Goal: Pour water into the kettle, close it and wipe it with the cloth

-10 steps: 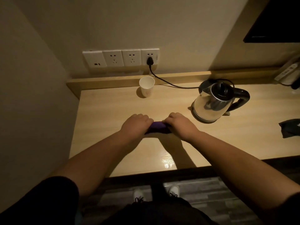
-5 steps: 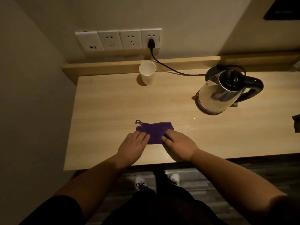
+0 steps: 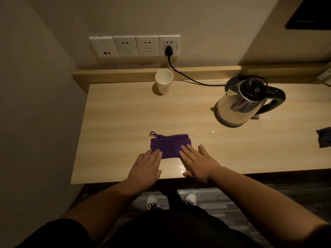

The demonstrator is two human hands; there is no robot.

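Note:
A folded purple cloth (image 3: 170, 145) with a small loop lies flat near the front of the wooden desk (image 3: 114, 126). My left hand (image 3: 146, 169) lies flat with its fingertips on the cloth's front left corner. My right hand (image 3: 198, 162) lies flat too, fingers straight, fingertips on the cloth's front right corner. The steel kettle (image 3: 240, 104) with a black lid and handle stands at the back right, lid down. A white paper cup (image 3: 164, 84) stands upright at the back of the desk, left of the kettle.
A black power cord (image 3: 188, 77) runs from the wall socket strip (image 3: 136, 46) to the kettle's base. A dark object (image 3: 325, 137) lies at the desk's right edge. A raised wooden ledge (image 3: 125, 74) borders the back. A wall closes the left side.
Both hands have gone from gripping the bunched cloth to lying flat at its front edge, and have slid back toward me. The cloth now lies folded and flat.

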